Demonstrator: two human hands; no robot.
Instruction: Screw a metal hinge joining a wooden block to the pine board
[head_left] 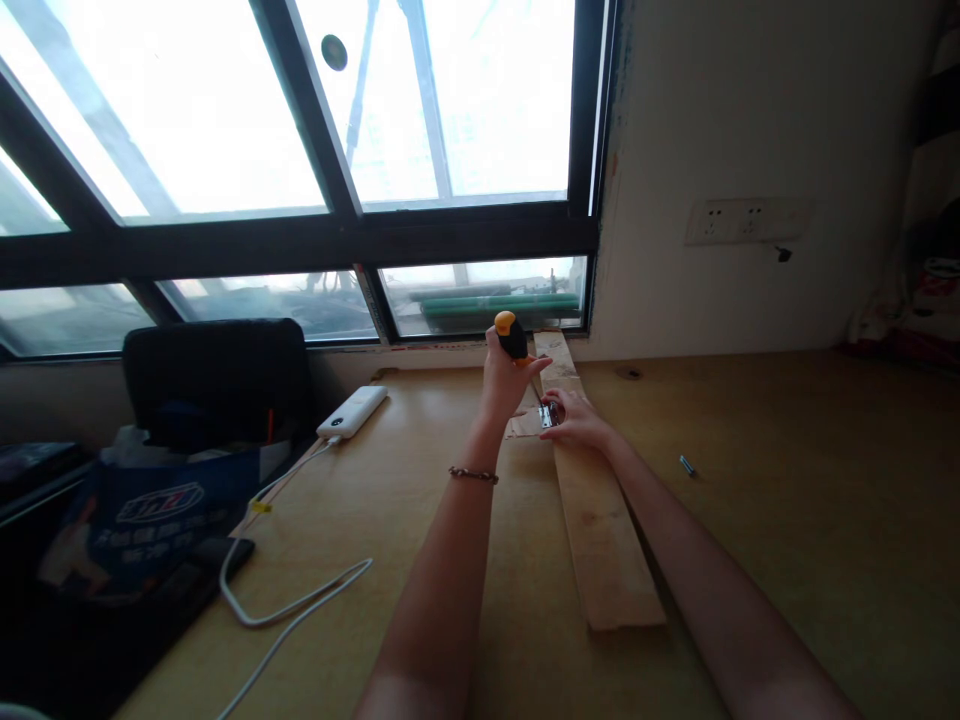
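Note:
My left hand (504, 380) is closed around a screwdriver (512, 337) with a black and yellow handle. Its shaft slants down to a small shiny metal hinge (547, 415) on a long wooden board (604, 530). Thumb and fingers of my right hand (576, 420) grip the hinge from the right side. Whether the screwdriver tip sits in a screw is too small to make out. A short, pale wood piece (523, 424) pokes out to the left from the board at the hinge.
On the wooden table (750, 580), a small metal piece (688, 465) lies to the right. A white power bank (352, 412) with a white cable (292, 610) is at the left. Beyond are a black chair (217, 375), a blue bag (161, 510), a window and a wall socket (748, 222).

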